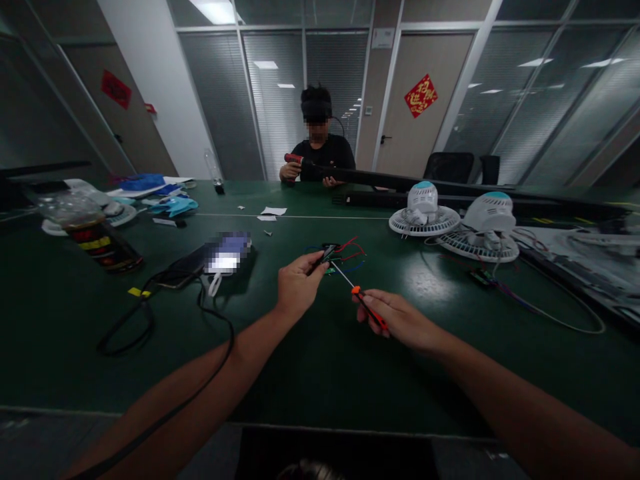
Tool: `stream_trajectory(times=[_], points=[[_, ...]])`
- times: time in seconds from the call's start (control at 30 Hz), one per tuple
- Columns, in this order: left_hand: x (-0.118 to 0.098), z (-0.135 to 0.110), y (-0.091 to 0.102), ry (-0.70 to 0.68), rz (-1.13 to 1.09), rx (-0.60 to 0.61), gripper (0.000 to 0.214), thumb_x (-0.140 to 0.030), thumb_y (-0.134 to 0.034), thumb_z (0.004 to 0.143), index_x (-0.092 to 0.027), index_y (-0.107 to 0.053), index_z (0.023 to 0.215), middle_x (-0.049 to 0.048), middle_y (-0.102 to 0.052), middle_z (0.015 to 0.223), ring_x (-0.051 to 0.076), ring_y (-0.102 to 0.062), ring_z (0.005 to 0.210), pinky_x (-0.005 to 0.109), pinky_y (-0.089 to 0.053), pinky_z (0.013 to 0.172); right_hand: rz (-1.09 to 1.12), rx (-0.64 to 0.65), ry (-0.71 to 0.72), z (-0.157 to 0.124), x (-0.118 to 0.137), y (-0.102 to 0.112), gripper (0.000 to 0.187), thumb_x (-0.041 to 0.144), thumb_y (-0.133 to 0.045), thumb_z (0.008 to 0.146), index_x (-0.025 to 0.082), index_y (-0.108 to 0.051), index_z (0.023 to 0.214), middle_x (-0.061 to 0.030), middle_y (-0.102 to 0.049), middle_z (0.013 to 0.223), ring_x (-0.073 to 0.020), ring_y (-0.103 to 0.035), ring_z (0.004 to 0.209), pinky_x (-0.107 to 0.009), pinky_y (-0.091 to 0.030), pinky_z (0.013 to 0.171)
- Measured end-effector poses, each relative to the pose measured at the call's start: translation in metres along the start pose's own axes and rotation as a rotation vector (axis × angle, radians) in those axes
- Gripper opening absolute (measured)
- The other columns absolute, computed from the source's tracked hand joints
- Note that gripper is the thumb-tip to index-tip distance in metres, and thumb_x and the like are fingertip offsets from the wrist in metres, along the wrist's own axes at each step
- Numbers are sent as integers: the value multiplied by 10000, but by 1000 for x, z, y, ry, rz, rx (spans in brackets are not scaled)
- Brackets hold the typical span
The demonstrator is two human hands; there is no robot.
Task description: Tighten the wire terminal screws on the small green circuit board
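My left hand (pixel 299 285) pinches a small dark part with red, blue and green wires (pixel 345 255) fanning out from it on the green table (pixel 320 360). My right hand (pixel 400 319) is closed round the orange handle of a screwdriver (pixel 361 299). Its thin metal shaft points up and left, and the tip meets the wired part near my left fingertips. Both forearms reach in from the bottom edge.
Two white fan heads (pixel 424 212) (pixel 487 227) lie face down at right with trailing wires. A phone (pixel 223 257) with a black cable and a tipped jar (pixel 95 233) sit at left. Across the table a person (pixel 320 150) holds a red tool over long black bars.
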State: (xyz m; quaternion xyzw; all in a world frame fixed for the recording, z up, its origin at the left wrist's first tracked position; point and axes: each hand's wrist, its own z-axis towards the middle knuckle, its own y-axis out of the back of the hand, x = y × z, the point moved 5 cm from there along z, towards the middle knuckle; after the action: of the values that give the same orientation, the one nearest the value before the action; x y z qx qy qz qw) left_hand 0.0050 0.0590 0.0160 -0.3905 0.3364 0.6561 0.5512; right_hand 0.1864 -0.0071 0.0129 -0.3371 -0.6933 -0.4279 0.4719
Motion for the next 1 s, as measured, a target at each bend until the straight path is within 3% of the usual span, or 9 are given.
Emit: stream_trajectory(times=[0.33, 0.73, 1.0], points=[[2, 0, 0, 5, -23, 3, 335, -250, -714, 720, -135, -698, 1034, 83, -732, 974, 176, -695, 849, 336, -576, 841, -93, -31, -7, 3, -1, 3, 261, 372, -389, 925, 165, -528, 1001, -76, -661, 954, -78, -476, 557, -206, -338, 443], [0, -1, -2, -6, -34, 27, 336, -236, -697, 737, -115, -683, 1050, 97, -725, 1007, 188, -694, 881, 363, -571, 867, -157, -79, 7, 0, 5, 3, 210, 358, -450, 897, 171, -516, 967, -14, -596, 774, -86, -488, 552, -230, -338, 460], [2, -1, -3, 32, -59, 27, 352, -236, -713, 717, -131, -686, 1052, 93, -724, 1016, 187, -690, 906, 356, -561, 881, -93, -42, -11, 2, -1, -3, 180, 337, -457, 905, 176, -459, 984, -30, -627, 826, -71, -532, 503, -204, -350, 399]])
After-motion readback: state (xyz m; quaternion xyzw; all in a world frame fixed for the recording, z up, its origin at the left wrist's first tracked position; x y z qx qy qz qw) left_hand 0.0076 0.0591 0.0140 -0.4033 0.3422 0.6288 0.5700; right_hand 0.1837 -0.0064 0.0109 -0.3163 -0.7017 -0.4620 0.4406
